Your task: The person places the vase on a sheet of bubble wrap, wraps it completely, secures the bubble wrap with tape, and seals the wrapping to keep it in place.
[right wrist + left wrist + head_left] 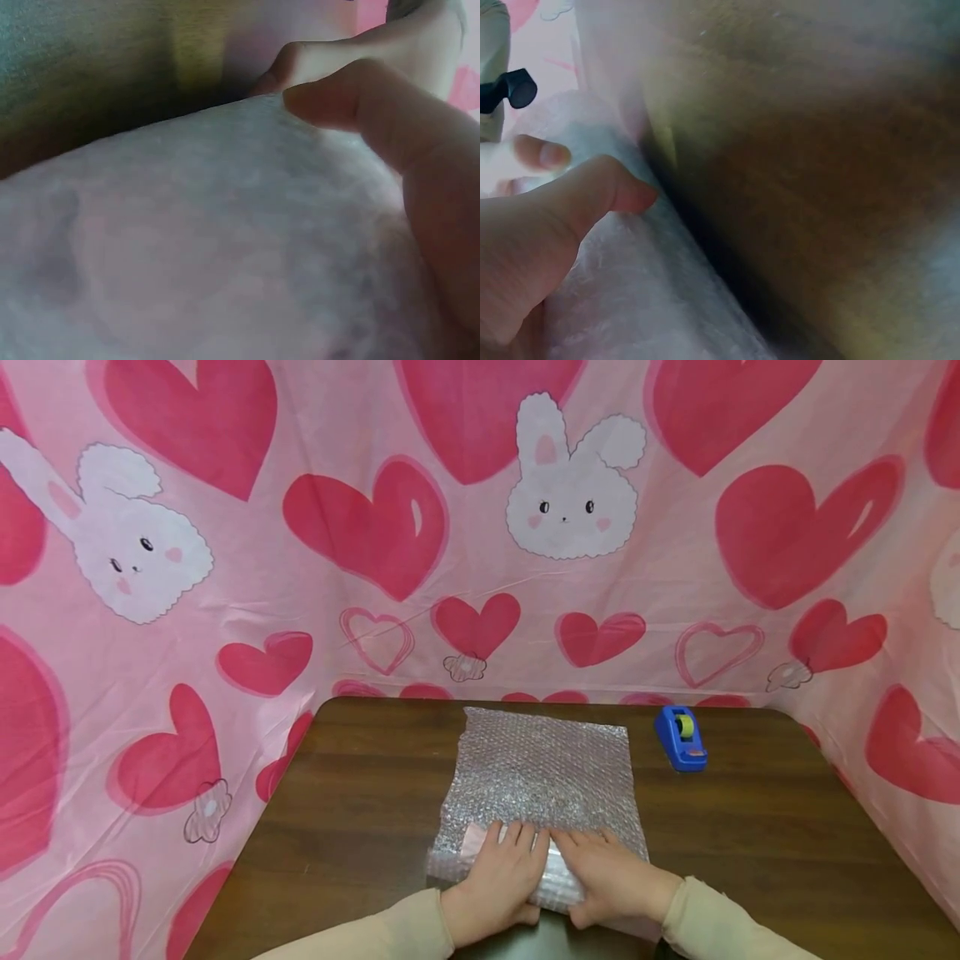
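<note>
A sheet of clear bubble wrap (543, 760) lies flat on the dark wooden table (367, 785), its near end wound into a roll (558, 883). My left hand (501, 878) grips the roll left of its middle, fingers over the top and thumb on the near side. On the right part, my right hand (618, 875) holds it the same way. In the left wrist view, the thumb (600, 191) presses on the wrap's side. The right wrist view shows the other thumb (352, 97) against the roll (187, 225). Whatever the wrap encloses is hidden.
A blue tape dispenser (681, 742) with yellowish tape stands at the back right of the table. Pink cloth (480, 568) printed with hearts and rabbits hangs behind the table and along both sides.
</note>
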Demonstrator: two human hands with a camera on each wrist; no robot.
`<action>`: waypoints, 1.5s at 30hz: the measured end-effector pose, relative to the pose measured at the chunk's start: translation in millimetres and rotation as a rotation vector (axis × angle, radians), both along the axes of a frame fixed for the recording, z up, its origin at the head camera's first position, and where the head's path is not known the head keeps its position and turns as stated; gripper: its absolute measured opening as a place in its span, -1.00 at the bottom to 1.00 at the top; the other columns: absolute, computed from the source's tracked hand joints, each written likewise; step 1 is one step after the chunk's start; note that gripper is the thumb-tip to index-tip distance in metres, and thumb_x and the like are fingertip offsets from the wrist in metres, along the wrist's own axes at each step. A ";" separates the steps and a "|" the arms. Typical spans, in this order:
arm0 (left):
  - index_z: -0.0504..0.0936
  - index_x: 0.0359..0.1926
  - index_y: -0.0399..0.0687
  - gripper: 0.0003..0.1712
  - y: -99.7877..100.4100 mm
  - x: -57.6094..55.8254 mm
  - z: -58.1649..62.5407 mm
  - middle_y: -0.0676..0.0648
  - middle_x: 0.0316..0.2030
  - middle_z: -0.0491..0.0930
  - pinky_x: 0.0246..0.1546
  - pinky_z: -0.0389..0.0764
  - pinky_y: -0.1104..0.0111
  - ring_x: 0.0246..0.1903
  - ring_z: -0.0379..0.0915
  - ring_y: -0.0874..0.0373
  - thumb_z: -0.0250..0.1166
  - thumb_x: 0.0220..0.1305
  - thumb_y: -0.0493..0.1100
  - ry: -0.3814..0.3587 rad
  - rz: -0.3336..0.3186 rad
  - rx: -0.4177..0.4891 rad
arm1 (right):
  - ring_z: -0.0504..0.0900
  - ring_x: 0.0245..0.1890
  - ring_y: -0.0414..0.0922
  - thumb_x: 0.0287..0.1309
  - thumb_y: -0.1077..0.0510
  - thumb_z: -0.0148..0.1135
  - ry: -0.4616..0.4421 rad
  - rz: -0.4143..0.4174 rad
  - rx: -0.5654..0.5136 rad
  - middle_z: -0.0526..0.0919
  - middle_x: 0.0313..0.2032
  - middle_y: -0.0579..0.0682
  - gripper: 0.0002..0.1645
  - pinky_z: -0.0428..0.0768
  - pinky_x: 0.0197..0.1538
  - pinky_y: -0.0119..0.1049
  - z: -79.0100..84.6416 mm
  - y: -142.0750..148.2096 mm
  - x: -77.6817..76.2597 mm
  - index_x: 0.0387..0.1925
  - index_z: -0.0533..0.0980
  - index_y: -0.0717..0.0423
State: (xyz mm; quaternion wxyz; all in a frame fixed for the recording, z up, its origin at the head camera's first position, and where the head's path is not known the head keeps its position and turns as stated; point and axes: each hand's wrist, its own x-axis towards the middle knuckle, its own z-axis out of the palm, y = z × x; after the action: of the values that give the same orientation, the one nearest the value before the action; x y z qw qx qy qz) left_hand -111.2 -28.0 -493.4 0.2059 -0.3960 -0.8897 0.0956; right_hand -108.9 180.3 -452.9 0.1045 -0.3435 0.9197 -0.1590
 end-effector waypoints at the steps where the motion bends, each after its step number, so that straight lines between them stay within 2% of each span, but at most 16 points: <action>1: 0.53 0.19 -0.11 0.24 0.4 -0.8 0.4 -0.04 -0.09 0.60 -0.09 0.54 0.14 -0.11 0.53 0.07 0.57 -0.50 0.54 -0.008 -0.002 -0.006 | 0.57 0.18 0.20 -0.22 -0.04 0.63 -0.005 -0.008 0.006 0.59 0.17 0.21 0.16 0.40 0.20 0.48 0.9 0.0 0.7 0.38 0.33 0.40; 3: 0.52 0.19 -0.12 0.24 1.1 -2.7 1.3 -0.03 -0.11 0.61 -0.12 0.55 0.16 -0.13 0.54 0.08 0.57 -0.48 0.56 -0.025 -0.003 -0.013 | 0.53 0.23 0.27 -0.17 -0.04 0.64 0.007 -0.030 0.023 0.56 0.22 0.26 0.16 0.30 0.23 0.56 3.2 -0.5 2.3 0.39 0.32 0.41; 6: 0.52 0.11 -0.10 0.17 1.9 -5.9 3.9 0.00 -0.16 0.60 -0.19 0.54 0.20 -0.18 0.53 0.12 0.57 -0.45 0.56 -0.061 0.001 -0.009 | 0.51 0.24 0.33 -0.17 -0.08 0.70 0.117 -0.067 0.062 0.55 0.23 0.28 0.17 0.24 0.23 0.60 8.0 -2.0 6.9 0.38 0.35 0.38; 10: 0.51 -0.04 -0.05 0.04 3.5 -10.2 9.1 0.02 -0.25 0.57 -0.28 0.48 0.24 -0.27 0.49 0.15 0.59 -0.45 0.52 -0.126 0.020 0.009 | 0.52 0.25 0.29 -0.21 -0.14 0.73 0.344 -0.116 0.120 0.54 0.22 0.26 0.14 0.33 0.21 0.54 11.9 -6.2 16.0 0.34 0.40 0.28; 12: 0.51 -0.08 -0.04 0.01 4.5 -12.3 11.5 0.03 -0.28 0.57 -0.31 0.46 0.26 -0.29 0.48 0.16 0.60 -0.43 0.52 -0.160 0.032 0.009 | 0.52 0.24 0.26 -0.17 -0.14 0.69 0.467 -0.134 0.135 0.53 0.23 0.26 0.06 0.43 0.18 0.44 10.7 -9.1 21.6 0.31 0.44 0.24; 14: 0.51 -0.09 -0.05 -0.01 5.6 -14.2 13.7 0.02 -0.28 0.57 -0.32 0.47 0.26 -0.30 0.48 0.16 0.60 -0.41 0.51 -0.195 0.046 0.010 | 0.55 0.19 0.24 -0.17 -0.12 0.66 0.606 -0.149 0.131 0.55 0.19 0.26 -0.05 0.52 0.11 0.34 5.5 -12.2 26.7 0.24 0.50 0.22; 16: 0.52 -0.10 -0.05 -0.03 6.1 -16.3 15.2 0.01 -0.29 0.57 -0.34 0.49 0.25 -0.30 0.49 0.16 0.60 -0.39 0.50 -0.232 0.052 0.014 | 0.57 0.13 0.22 -0.25 -0.08 0.64 0.734 -0.160 0.110 0.58 0.14 0.26 -0.11 0.56 0.01 0.26 -2.7 -14.9 31.4 0.15 0.55 0.23; 18: 0.53 -0.09 -0.05 -0.06 6.4 -18.4 16.6 0.01 -0.28 0.58 -0.34 0.51 0.24 -0.30 0.50 0.15 0.60 -0.36 0.47 -0.268 0.055 0.017 | 0.59 0.08 0.22 -0.36 -0.07 0.63 0.821 -0.157 0.092 0.59 0.09 0.27 -0.09 0.57 -0.03 0.22 -11.9 -16.8 35.3 0.11 0.57 0.25; 20: 0.54 -0.08 -0.05 -0.09 6.5 -19.9 18.4 0.01 -0.27 0.58 -0.33 0.52 0.22 -0.28 0.51 0.15 0.60 -0.33 0.44 -0.308 0.054 0.015 | 0.59 0.10 0.20 -0.42 -0.12 0.66 0.836 -0.143 0.109 0.60 0.11 0.26 0.02 0.56 -0.01 0.23 -20.4 -17.0 38.7 0.15 0.55 0.30; 23: 0.56 -0.04 -0.07 -0.10 6.7 -21.4 21.0 -0.01 -0.24 0.59 -0.29 0.55 0.19 -0.24 0.53 0.13 0.60 -0.30 0.39 -0.369 0.058 0.006 | 0.56 0.20 0.19 -0.46 -0.21 0.69 0.786 -0.120 0.160 0.56 0.22 0.27 0.25 0.53 0.10 0.26 -29.7 -16.5 40.9 0.29 0.44 0.36; 25: 0.56 0.01 -0.10 -0.09 7.0 -22.3 22.8 -0.02 -0.20 0.60 -0.27 0.57 0.16 -0.21 0.54 0.12 0.60 -0.28 0.37 -0.407 0.060 0.002 | 0.55 0.23 0.19 -0.47 -0.23 0.70 0.760 -0.119 0.188 0.54 0.26 0.29 0.34 0.50 0.15 0.31 -35.2 -16.7 40.0 0.34 0.38 0.38; 29: 0.58 0.11 -0.15 -0.02 7.1 -23.5 26.1 -0.04 -0.12 0.64 -0.23 0.59 0.13 -0.15 0.57 0.10 0.59 -0.26 0.36 -0.454 0.060 0.007 | 0.59 0.17 0.22 -0.53 -0.14 0.71 0.794 -0.140 0.189 0.57 0.20 0.32 0.30 0.51 0.13 0.32 -43.3 -20.4 33.4 0.31 0.42 0.37; 32: 0.58 0.09 -0.15 -0.04 6.6 -24.2 26.5 -0.04 -0.12 0.64 -0.23 0.58 0.16 -0.16 0.56 0.12 0.59 -0.26 0.36 -0.450 0.050 0.008 | 0.60 0.10 0.21 -0.63 -0.17 0.76 0.803 -0.168 0.187 0.60 0.13 0.31 0.31 0.54 0.09 0.29 -46.6 -23.4 28.6 0.25 0.45 0.36; 36: 0.57 0.05 -0.10 0.01 5.4 -25.6 25.3 -0.01 -0.18 0.62 -0.26 0.56 0.21 -0.21 0.54 0.14 0.56 -0.25 0.51 -0.435 0.036 0.007 | 0.60 -0.01 0.16 -0.80 -0.21 0.78 0.810 -0.181 0.158 0.60 0.00 0.24 0.32 0.59 -0.01 0.18 -49.0 -23.4 22.7 0.14 0.46 0.33; 40: 0.58 0.05 -0.07 0.11 3.4 -29.8 24.9 0.02 -0.20 0.61 -0.27 0.56 0.23 -0.21 0.54 0.17 0.50 -0.31 0.67 -0.460 0.028 0.006 | 0.59 -0.07 0.10 -0.71 -0.19 0.74 0.773 -0.161 0.148 0.61 -0.05 0.17 0.22 0.57 -0.09 0.06 -46.5 -21.2 16.9 0.12 0.48 0.28; 45: 0.58 0.01 -0.04 0.05 0.9 -34.1 25.9 0.04 -0.20 0.63 -0.21 0.58 0.23 -0.19 0.55 0.19 0.52 -0.30 0.63 -0.533 0.034 0.025 | 0.59 -0.05 0.06 -0.56 -0.23 0.69 0.696 -0.143 0.144 0.63 -0.01 0.13 0.18 0.56 -0.08 0.04 -42.0 -20.5 15.1 0.18 0.50 0.27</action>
State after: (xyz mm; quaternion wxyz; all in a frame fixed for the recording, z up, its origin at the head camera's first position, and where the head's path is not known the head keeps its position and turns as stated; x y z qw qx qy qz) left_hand -145.3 -27.1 -467.5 -0.0326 -0.3896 -0.9202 -0.0196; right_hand -93.8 159.9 -494.9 -0.2025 -0.3034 0.9307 0.0259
